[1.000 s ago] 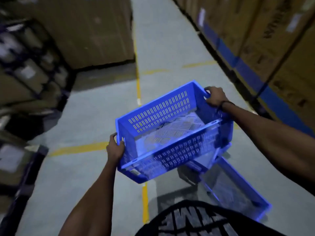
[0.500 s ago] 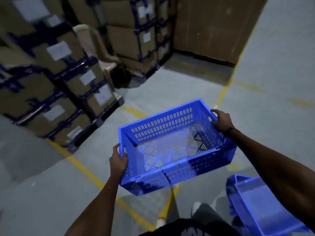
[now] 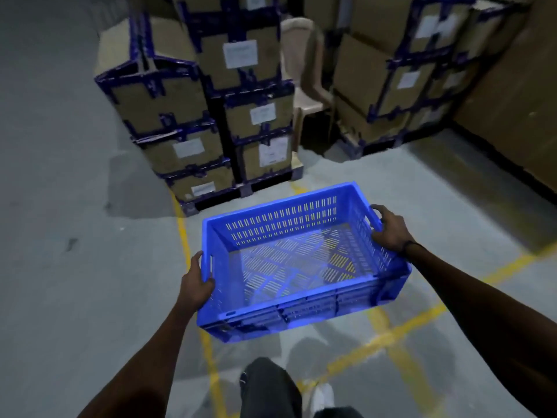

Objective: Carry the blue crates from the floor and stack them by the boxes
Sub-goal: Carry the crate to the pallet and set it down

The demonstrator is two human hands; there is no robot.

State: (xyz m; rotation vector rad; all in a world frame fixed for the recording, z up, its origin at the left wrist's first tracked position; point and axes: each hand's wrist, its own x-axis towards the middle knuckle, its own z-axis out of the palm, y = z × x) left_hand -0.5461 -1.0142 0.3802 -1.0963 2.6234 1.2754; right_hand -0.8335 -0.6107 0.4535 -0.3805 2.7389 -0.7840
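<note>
above the grey concrete floor (image 3: 75, 297), a blue crate (image 3: 301, 260) hangs clear of the ground, carried level in front of the person with its open top toward the camera. the left hand (image 3: 196, 285) is clamped on the crate's left short wall, thumb over the rim and fingers wrapped through or under the handle slot; which of the two is hard to tell in the dim light. the right hand (image 3: 390, 229) is closed on the rim of the right short wall, a dark band at its wrist. the crate is empty, and yellow floor lines (image 3: 388, 336) show through its slotted base. just beyond its far wall stands a stack of cardboard boxes (image 3: 238, 116) strapped with dark blue bands and white labels, on a low pallet. a pale plastic chair (image 3: 307, 95) sits between that stack and a second stack of boxes (image 3: 404, 86) to the right. a dark trouser leg (image 3: 268, 387) and a light shoe (image 3: 322, 396) show at the bottom edge, below the crate.
</note>
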